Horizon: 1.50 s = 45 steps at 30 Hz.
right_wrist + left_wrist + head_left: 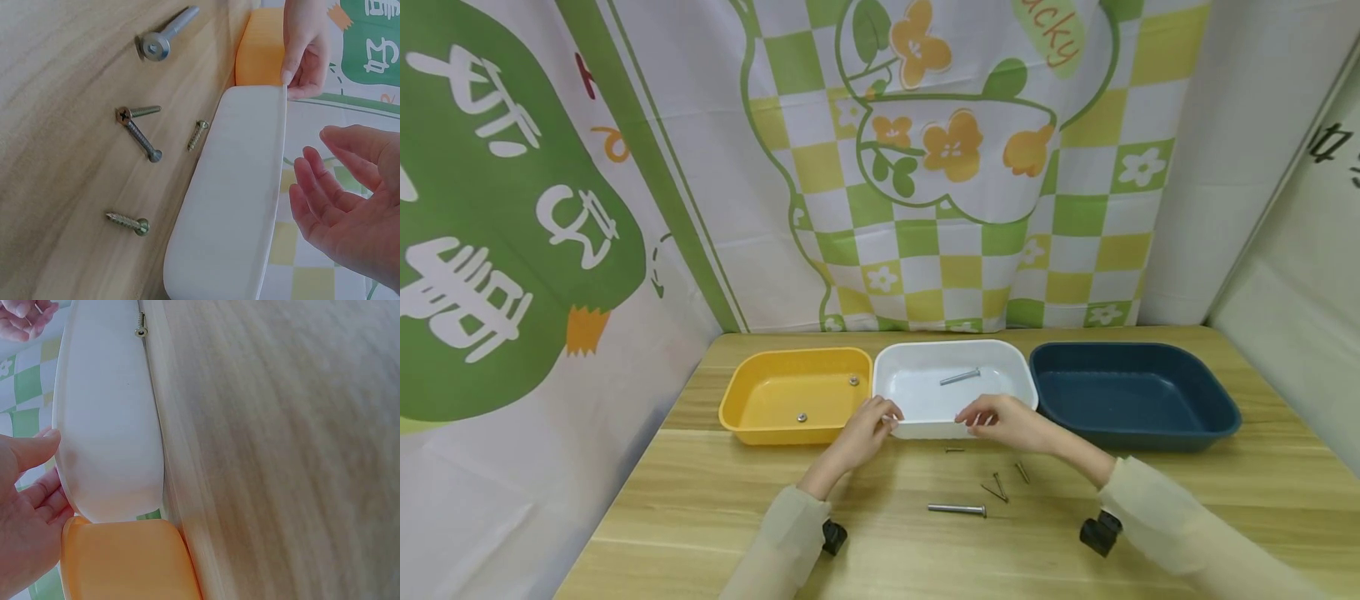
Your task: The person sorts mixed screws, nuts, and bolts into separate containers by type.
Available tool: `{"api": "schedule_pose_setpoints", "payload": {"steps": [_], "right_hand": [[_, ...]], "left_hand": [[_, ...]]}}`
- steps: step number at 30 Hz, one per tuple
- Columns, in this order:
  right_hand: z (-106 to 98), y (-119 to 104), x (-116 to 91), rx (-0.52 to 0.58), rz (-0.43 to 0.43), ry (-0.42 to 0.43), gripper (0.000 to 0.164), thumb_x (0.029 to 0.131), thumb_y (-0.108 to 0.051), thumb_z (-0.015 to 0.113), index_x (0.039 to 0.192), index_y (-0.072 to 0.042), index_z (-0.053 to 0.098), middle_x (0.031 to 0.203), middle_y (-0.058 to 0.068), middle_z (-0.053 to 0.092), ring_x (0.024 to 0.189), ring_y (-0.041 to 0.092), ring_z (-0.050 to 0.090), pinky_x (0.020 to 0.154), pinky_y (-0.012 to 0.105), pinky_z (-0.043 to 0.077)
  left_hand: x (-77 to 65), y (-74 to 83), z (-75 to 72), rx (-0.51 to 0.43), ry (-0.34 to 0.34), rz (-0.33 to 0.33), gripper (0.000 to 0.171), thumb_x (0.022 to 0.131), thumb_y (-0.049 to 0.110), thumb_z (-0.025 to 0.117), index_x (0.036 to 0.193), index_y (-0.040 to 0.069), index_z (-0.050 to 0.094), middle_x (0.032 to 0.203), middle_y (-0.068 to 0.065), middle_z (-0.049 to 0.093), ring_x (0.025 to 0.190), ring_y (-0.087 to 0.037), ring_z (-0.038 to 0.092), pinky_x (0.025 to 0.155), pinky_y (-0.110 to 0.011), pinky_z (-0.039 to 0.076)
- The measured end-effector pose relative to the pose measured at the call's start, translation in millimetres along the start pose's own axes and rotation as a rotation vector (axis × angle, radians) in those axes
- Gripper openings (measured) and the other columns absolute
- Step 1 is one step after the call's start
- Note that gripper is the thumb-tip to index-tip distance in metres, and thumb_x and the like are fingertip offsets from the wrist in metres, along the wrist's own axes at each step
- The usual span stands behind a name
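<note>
White rounded-rectangular plastic bin (925, 430): centre of head frame, on the wood-grain desk (865, 562), middle of three. Nearest, lower centre: silver flat-headed metal bolt (957, 509). Just above it, two thin metal screws (997, 487) meeting in a V; another small brass-toned screw (1022, 472) to their right; a fourth, short brass-toned screw (954, 450), just below the white bin's front wall.

Left hand (862, 432): fingers pinch the rim at the bin's lower-left corner. Right hand (1011, 423): fingers loosely curled, holding nothing, apart from the rim in right wrist view.

Step looks like handling the bin by its front rim. Best: light left pinch, right fingers matched on the opposite corner, bin level so the silver bolt (960, 377) inside doesn't roll; mind the close screw.

Beside: yellow plastic bin (760, 434), two metal nuts (853, 380) inside; right, dark-blue plastic bin (1138, 437). Behind: green-and-yellow checked cloth (917, 242).
</note>
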State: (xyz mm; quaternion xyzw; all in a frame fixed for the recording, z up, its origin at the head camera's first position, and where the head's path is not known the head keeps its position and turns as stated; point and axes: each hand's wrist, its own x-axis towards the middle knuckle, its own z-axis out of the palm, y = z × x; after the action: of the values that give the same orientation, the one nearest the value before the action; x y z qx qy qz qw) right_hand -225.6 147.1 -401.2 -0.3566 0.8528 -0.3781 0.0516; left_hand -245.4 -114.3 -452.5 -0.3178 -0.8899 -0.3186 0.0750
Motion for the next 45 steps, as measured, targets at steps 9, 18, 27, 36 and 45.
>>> {"api": "schedule_pose_setpoints", "payload": {"steps": [9, 18, 27, 36, 45], "right_hand": [[12.4, -1.8, -7.8, 0.072, -0.001, -0.041, 0.017, 0.083, -0.002, 0.058, 0.098, 0.005, 0.062, 0.088, 0.014, 0.061, 0.077, 0.014, 0.057, 0.067, 0.026, 0.048], [26.9, -0.3, -14.9, 0.095, -0.044, -0.078, 0.017, 0.081, 0.002, 0.057, 0.097, 0.008, 0.061, 0.087, 0.017, 0.061, 0.075, 0.009, 0.056, 0.064, 0.024, 0.047], [39.7, 1.1, -21.0, 0.084, -0.043, -0.083, 0.016, 0.079, 0.005, 0.058, 0.094, 0.003, 0.063, 0.085, 0.013, 0.061, 0.075, 0.009, 0.056, 0.064, 0.024, 0.048], [50.9, 0.9, -27.1, 0.112, -0.024, -0.108, 0.016, 0.078, 0.002, 0.061, 0.093, 0.001, 0.063, 0.088, 0.012, 0.061, 0.075, 0.013, 0.057, 0.065, 0.024, 0.048], [56.7, 3.3, -28.8, 0.113, -0.003, -0.140, 0.020, 0.075, 0.002, 0.064, 0.095, 0.001, 0.063, 0.087, 0.010, 0.060, 0.076, 0.014, 0.057, 0.066, 0.024, 0.048]], "left_hand": [[-0.1, -1.9, 0.7, 0.007, 0.004, 0.011, 0.005, 0.085, 0.002, 0.054, 0.089, 0.004, 0.057, 0.084, -0.004, 0.052, 0.082, -0.018, 0.048, 0.073, -0.029, 0.042], [-0.3, -0.6, -0.1, -0.006, 0.000, 0.008, 0.005, 0.085, 0.003, 0.054, 0.090, 0.002, 0.058, 0.083, -0.005, 0.052, 0.082, -0.019, 0.048, 0.073, -0.029, 0.043], [-0.1, -0.2, 0.1, 0.001, 0.004, -0.002, 0.006, 0.086, 0.003, 0.054, 0.090, 0.005, 0.058, 0.084, -0.004, 0.052, 0.082, -0.018, 0.048, 0.073, -0.029, 0.043], [-0.2, 0.4, 0.0, 0.001, -0.005, -0.008, 0.006, 0.086, 0.003, 0.054, 0.090, 0.005, 0.058, 0.084, -0.004, 0.052, 0.081, -0.018, 0.048, 0.072, -0.028, 0.042], [0.0, 1.2, -0.5, -0.001, -0.004, -0.001, 0.006, 0.086, 0.003, 0.054, 0.091, 0.005, 0.057, 0.084, -0.004, 0.052, 0.082, -0.018, 0.048, 0.072, -0.029, 0.042]]}}
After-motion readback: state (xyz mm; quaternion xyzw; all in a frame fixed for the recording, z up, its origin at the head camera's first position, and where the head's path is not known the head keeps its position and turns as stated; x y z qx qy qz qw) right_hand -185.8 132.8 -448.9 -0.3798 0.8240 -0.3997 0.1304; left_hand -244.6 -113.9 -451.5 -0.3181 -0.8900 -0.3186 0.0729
